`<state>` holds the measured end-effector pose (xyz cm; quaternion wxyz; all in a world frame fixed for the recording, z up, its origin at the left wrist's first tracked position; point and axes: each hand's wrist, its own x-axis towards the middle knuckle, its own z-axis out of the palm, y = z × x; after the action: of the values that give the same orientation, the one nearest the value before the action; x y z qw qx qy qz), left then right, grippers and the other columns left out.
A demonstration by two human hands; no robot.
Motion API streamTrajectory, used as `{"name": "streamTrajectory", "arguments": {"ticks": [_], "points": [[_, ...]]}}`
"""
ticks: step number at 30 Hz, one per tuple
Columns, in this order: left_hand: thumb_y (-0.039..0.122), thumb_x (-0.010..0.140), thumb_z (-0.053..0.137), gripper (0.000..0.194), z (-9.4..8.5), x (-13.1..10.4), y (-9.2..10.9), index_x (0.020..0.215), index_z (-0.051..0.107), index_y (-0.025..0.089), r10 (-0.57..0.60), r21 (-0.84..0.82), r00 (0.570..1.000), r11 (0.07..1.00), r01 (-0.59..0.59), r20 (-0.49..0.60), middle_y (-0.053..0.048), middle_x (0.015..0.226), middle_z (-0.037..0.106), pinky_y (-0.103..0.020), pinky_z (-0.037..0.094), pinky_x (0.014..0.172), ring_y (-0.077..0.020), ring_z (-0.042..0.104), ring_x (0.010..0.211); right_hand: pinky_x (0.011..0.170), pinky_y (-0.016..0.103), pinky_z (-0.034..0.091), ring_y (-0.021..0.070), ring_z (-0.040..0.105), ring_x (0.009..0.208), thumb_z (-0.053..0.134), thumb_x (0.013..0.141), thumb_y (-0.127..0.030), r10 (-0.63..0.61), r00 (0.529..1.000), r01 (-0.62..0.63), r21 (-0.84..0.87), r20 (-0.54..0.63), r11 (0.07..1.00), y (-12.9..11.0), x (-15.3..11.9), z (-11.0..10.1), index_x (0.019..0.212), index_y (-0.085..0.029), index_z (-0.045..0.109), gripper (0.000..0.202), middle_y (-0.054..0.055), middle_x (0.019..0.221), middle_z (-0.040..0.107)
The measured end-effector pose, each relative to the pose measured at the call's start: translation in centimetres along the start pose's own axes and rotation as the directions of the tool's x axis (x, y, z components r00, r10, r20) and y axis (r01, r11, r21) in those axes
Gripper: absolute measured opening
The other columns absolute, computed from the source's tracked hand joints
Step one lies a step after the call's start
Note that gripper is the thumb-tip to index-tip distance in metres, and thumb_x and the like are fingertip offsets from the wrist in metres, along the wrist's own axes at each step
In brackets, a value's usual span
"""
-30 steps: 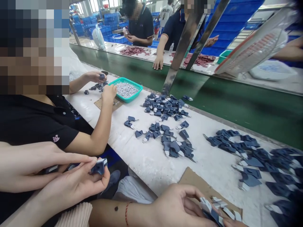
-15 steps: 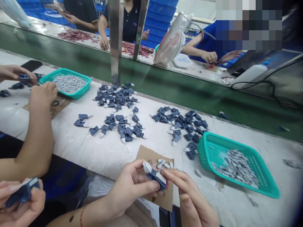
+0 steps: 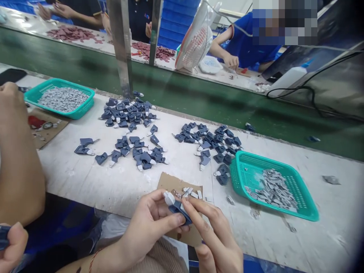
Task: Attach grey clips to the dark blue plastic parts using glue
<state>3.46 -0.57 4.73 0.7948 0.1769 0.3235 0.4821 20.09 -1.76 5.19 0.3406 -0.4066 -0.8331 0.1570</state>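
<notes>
My left hand [image 3: 149, 225] holds a dark blue plastic part [image 3: 176, 207] with a pale grey tab, pinched between thumb and fingers. Above the front edge of the table, my right hand [image 3: 217, 231] rests its outstretched fingertips on the right side of this part; its thumb hangs lower, apart from it. Whether those fingertips cover a small piece cannot be seen. Beneath both hands lies a cardboard sheet [image 3: 192, 237], with several small light grey strips [image 3: 195, 193] on it. Similar blue parts [image 3: 217, 140] are heaped beyond.
A green basket [image 3: 237, 176] of grey strips stands to the right. More blue parts [image 3: 125, 112] lie left of centre, near a metal post [image 3: 121, 49]. Another green basket [image 3: 82, 110] and a co-worker's arm [image 3: 21, 159] are at left. People sit across the green channel [image 3: 170, 89].
The view has shifted, so the table's contents appear further left. My right fingers have moved further over the blue part. The neighbour's arm has moved, and red shows on the left cardboard.
</notes>
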Motion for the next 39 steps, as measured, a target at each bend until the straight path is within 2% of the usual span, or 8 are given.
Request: {"name": "streamTrajectory", "arguments": {"ticks": [5,11,15,20,23,31,35,39], "points": [[0.02,0.073,0.083,0.02,0.3,0.1,0.3,0.083,0.067,0.013,0.004,0.033,0.998,0.999,-0.002,-0.058,0.001,0.068,0.069,-0.015,0.052,0.057,-0.0079,0.066,0.059,0.098,0.037,0.045,0.0247,0.056,0.115,0.034,0.103,-0.043,0.055,0.998,-0.055,-0.002,0.01,0.998,-0.3,0.2,-0.2,0.147,-0.024,0.045,0.05,0.01,0.127,0.058],[0.024,0.071,0.085,0.027,0.1,0.3,0.6,0.09,0.069,0.013,-0.101,0.023,0.995,0.995,0.101,-0.023,-0.001,0.07,0.072,-0.014,0.053,0.052,-0.0093,0.068,0.054,0.082,0.033,0.055,0.0239,0.064,0.107,0.026,0.101,-0.056,0.372,0.927,-0.355,0.431,0.048,0.83,-0.6,0.5,-0.2,0.129,-0.036,0.064,0.051,0.005,0.118,0.062],[0.023,0.071,0.085,0.026,0.1,0.6,1.0,0.091,0.07,0.014,-0.128,0.005,0.991,0.992,0.128,0.033,0.0,0.072,0.072,-0.013,0.054,0.053,-0.0086,0.069,0.054,0.088,0.038,0.051,0.0272,0.06,0.109,0.032,0.097,-0.063,0.337,0.939,-0.293,0.36,-0.065,0.886,-1.1,1.0,0.3,0.133,-0.034,0.061,0.054,0.007,0.12,0.062],[0.023,0.072,0.084,0.027,0.5,0.8,1.0,0.094,0.071,0.015,-0.144,-0.033,0.99,0.989,0.144,-0.006,0.0,0.072,0.071,-0.011,0.052,0.051,-0.0069,0.067,0.054,0.092,0.041,0.046,0.0263,0.058,0.104,0.03,0.101,-0.053,0.235,0.946,-0.209,0.136,-0.221,0.968,-1.6,1.2,1.0,0.136,-0.035,0.058,0.048,0.006,0.119,0.061],[0.021,0.072,0.084,0.024,0.5,1.0,0.9,0.091,0.071,0.014,-0.108,-0.025,0.994,0.994,0.108,-0.003,0.0,0.071,0.071,-0.014,0.052,0.054,-0.0076,0.066,0.054,0.097,0.042,0.044,0.0275,0.056,0.11,0.033,0.101,-0.049,0.205,0.955,-0.189,0.093,-0.214,0.978,-1.3,1.3,0.8,0.137,-0.034,0.058,0.046,0.006,0.122,0.062],[0.021,0.076,0.079,0.02,0.8,2.1,1.6,0.094,0.072,0.015,-0.099,0.013,0.992,0.995,0.098,0.077,-0.002,0.08,0.069,-0.021,0.052,0.068,-0.0116,0.064,0.071,0.074,0.033,0.06,0.0264,0.062,0.111,0.027,0.098,-0.06,0.449,0.894,-0.36,0.579,-0.011,0.732,0.3,2.3,0.1,0.115,-0.034,0.074,0.055,0.006,0.128,0.061],[0.03,0.075,0.079,0.034,1.0,2.5,1.8,0.104,0.072,0.016,-0.104,-0.032,0.994,0.994,0.106,0.041,-0.002,0.081,0.065,-0.022,0.047,0.067,-0.0118,0.058,0.071,0.086,0.038,0.059,0.0295,0.055,0.125,0.033,0.096,-0.063,0.512,0.858,-0.424,0.614,0.038,0.666,0.1,2.5,1.0,0.123,-0.034,0.069,0.054,0.007,0.138,0.056],[0.033,0.076,0.081,0.027,0.8,3.2,1.8,0.09,0.067,0.015,-0.109,0.021,0.993,0.994,0.11,-0.034,-0.001,0.075,0.064,-0.021,0.043,0.065,-0.0101,0.054,0.068,0.103,0.042,0.048,0.0272,0.052,0.128,0.034,0.097,-0.059,0.551,0.834,-0.424,0.599,-0.035,0.679,0.8,2.1,1.3,0.123,-0.033,0.069,0.05,0.006,0.135,0.06]]}}
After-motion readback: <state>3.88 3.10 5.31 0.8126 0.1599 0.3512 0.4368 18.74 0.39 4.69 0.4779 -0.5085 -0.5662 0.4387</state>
